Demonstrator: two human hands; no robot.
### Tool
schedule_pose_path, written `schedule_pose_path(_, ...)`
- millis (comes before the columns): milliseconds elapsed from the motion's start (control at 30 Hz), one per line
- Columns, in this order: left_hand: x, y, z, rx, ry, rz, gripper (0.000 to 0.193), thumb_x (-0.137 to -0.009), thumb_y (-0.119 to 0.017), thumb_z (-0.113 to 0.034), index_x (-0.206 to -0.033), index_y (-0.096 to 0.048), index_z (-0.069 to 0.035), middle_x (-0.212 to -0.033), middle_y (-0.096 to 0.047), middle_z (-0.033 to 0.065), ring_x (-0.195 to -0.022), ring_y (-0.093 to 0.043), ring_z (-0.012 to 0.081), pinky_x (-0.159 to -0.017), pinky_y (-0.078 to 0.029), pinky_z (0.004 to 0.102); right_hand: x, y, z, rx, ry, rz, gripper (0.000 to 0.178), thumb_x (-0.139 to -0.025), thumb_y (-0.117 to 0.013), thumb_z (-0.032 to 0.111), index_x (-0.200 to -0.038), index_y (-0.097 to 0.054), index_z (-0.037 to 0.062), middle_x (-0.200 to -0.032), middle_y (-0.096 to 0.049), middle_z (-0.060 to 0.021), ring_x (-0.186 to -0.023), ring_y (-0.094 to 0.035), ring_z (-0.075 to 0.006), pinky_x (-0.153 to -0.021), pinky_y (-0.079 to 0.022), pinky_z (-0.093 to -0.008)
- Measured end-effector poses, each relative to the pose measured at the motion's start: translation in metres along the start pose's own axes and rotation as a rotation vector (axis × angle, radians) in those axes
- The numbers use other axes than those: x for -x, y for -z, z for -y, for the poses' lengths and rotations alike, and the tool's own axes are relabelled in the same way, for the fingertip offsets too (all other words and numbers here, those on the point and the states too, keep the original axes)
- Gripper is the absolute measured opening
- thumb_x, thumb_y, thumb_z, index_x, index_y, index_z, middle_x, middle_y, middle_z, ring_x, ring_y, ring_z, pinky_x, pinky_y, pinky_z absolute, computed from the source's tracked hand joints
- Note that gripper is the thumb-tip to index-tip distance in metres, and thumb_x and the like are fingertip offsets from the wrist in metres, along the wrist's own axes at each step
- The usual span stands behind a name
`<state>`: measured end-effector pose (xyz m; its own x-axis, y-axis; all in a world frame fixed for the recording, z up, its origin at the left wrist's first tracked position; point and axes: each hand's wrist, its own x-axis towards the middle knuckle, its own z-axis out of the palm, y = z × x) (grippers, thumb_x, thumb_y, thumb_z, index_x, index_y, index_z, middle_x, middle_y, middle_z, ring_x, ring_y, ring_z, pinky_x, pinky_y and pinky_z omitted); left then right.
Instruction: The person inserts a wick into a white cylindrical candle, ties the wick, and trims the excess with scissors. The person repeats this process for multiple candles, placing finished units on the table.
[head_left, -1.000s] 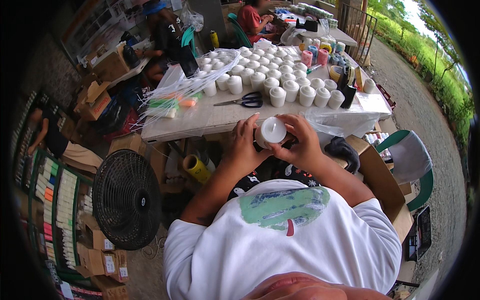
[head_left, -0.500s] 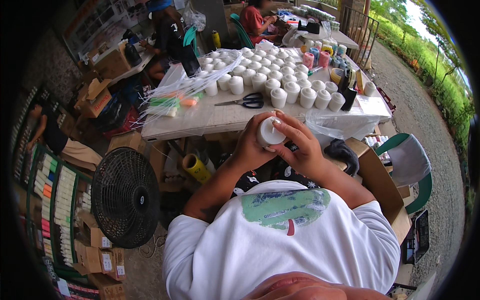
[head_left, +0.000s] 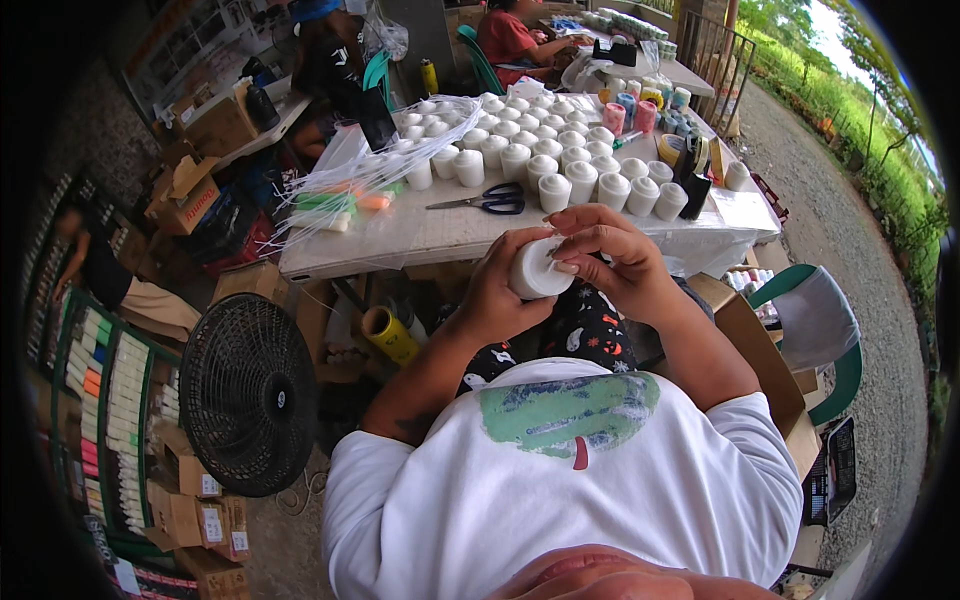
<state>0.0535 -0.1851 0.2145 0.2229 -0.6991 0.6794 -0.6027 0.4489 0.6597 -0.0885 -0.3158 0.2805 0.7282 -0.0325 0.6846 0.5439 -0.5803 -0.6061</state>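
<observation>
The left hand [head_left: 503, 278] wraps the side of a smooth, white, cylindrical candle [head_left: 537, 274], tilted just off the near edge of the flat, pale tabletop [head_left: 400, 243]. The right hand [head_left: 622, 258] bunches its fingertips at the top face; whether they grip cannot be told. White domed candles [head_left: 552, 194] stand clustered beyond, near metal-bladed scissors [head_left: 484, 204].

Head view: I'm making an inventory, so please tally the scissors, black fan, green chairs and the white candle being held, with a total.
White candle: 1
Scissors: 1
Black fan: 1
Green chairs: 3
Total: 6
</observation>
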Motion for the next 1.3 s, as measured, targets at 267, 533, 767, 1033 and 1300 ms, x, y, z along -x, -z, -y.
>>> schedule_pose_path(267,0.0,0.005,-0.004,-0.004,-0.039,0.03,0.061,-0.067,-0.071,0.002,-0.122,-0.046,-0.008,-0.117,-0.054,0.0085,-0.108,-0.055,0.0176,-0.09,-0.044,0.0323,-0.009,0.005,0.01,0.304,0.23,0.101,0.024,-0.075,-0.065,-0.008,-0.094,-0.063,0.0054,-0.111,-0.056,-0.011,-0.104,-0.056,-0.0284,-0.084,-0.047,-0.0367)
schedule_pose_path(533,0.003,0.007,-0.011,-0.025,0.033,0.023,0.064,-0.063,-0.077,-0.009,-0.12,-0.049,-0.007,-0.11,-0.058,0.0086,-0.101,-0.057,0.0179,-0.087,-0.046,0.0334,-0.01,0.001,0.014,0.568,0.447,0.139,0.035,-0.06,-0.068,-0.002,-0.093,-0.058,0.0038,-0.106,-0.058,-0.0091,-0.102,-0.057,-0.0293,-0.091,-0.047,-0.0442)
schedule_pose_path(767,0.003,0.007,-0.017,0.016,0.073,0.021,0.06,-0.061,-0.078,-0.011,-0.115,-0.051,-0.006,-0.105,-0.061,0.0117,-0.095,-0.062,0.0227,-0.083,-0.048,0.0357,-0.004,-0.003,0.012,0.579,0.465,0.13,0.036,-0.061,-0.068,-0.002,-0.095,-0.059,0.0032,-0.106,-0.058,-0.0102,-0.1,-0.059,-0.029,-0.091,-0.047,-0.0435)
schedule_pose_path(1033,-0.001,0.012,-0.008,-0.174,-0.064,-0.044,0.057,-0.062,-0.077,-0.005,-0.112,-0.051,-0.006,-0.099,-0.057,0.0086,-0.093,-0.059,0.0215,-0.08,-0.047,0.0341,-0.005,-0.003,0.002,-0.064,0.0,0.081,0.023,-0.081,-0.065,-0.004,-0.102,-0.066,0.0042,-0.113,-0.056,-0.0106,-0.107,-0.056,-0.0249,-0.09,-0.046,-0.0347)
schedule_pose_path(1300,-0.002,0.012,-0.012,-0.188,-0.094,-0.063,0.057,-0.06,-0.078,-0.006,-0.111,-0.053,-0.008,-0.102,-0.057,0.011,-0.094,-0.06,0.0293,-0.079,-0.049,0.0372,-0.001,-0.009,-0.012,-0.144,-0.013,0.145,0.014,-0.08,-0.07,0.001,-0.093,-0.07,0.0069,-0.114,-0.053,-0.0077,-0.106,-0.053,-0.0205,-0.09,-0.044,-0.0317)
